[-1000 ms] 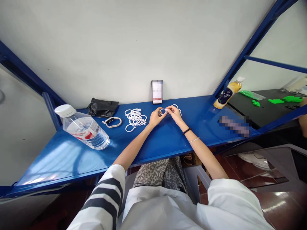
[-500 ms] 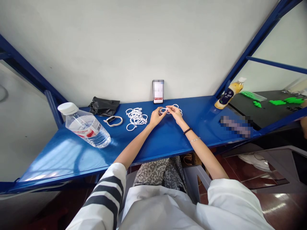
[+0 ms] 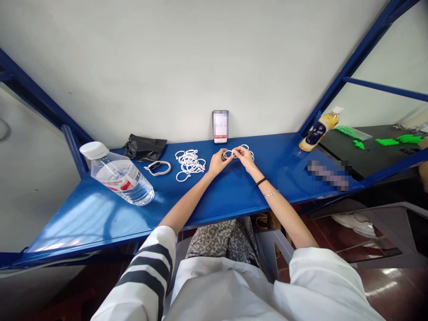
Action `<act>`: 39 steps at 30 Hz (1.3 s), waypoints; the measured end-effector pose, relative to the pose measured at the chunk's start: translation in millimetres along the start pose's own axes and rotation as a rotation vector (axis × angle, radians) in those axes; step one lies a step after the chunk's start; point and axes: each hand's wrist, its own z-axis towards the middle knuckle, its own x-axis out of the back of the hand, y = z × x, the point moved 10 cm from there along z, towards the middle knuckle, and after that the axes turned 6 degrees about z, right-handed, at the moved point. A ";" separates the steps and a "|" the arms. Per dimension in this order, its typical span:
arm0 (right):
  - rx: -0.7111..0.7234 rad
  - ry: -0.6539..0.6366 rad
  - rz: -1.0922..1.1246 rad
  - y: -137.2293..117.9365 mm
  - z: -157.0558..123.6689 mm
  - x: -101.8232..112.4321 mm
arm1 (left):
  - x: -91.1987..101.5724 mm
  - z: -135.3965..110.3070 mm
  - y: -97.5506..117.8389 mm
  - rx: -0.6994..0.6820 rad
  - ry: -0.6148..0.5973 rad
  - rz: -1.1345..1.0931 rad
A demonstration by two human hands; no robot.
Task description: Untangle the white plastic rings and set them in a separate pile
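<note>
Both hands meet over the blue desk point(image 3: 230, 191), near its middle. Between them is a white plastic ring point(image 3: 228, 154). My left hand point(image 3: 218, 163) is closed on the ring's left side. The fingers of my right hand point(image 3: 244, 157) pinch its right side, where a small white knob shows. Behind and beside my right hand lie other white rings point(image 3: 245, 146), partly hidden by it. To the left of my left hand is a loose pile of white rings point(image 3: 190, 162), several overlapping, each with a small ball-like end.
A phone point(image 3: 220, 127) leans upright against the wall. On the left stand a large water bottle point(image 3: 123, 178), a smart watch point(image 3: 158, 168) and a black plastic bag point(image 3: 144, 148). To the right are a juice bottle point(image 3: 317, 131), a blurred-out flat item point(image 3: 329, 175) and green pieces point(image 3: 388, 141) on a dark table.
Almost nothing differs. Both hands stay on the same ring, with only a slight shift of the right fingers; the whole view has moved a touch.
</note>
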 end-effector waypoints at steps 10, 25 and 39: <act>0.046 -0.019 -0.069 -3.3 0.5 -0.5 | -2.1 -0.9 2.1 -0.024 -0.020 0.042; 0.120 -0.007 -0.112 -21.7 -4.5 -3.2 | 2.3 -1.8 7.9 -0.074 0.026 0.099; 0.102 -0.062 -0.107 -17.6 -4.8 -8.5 | 3.6 -2.7 9.3 -0.069 0.018 0.103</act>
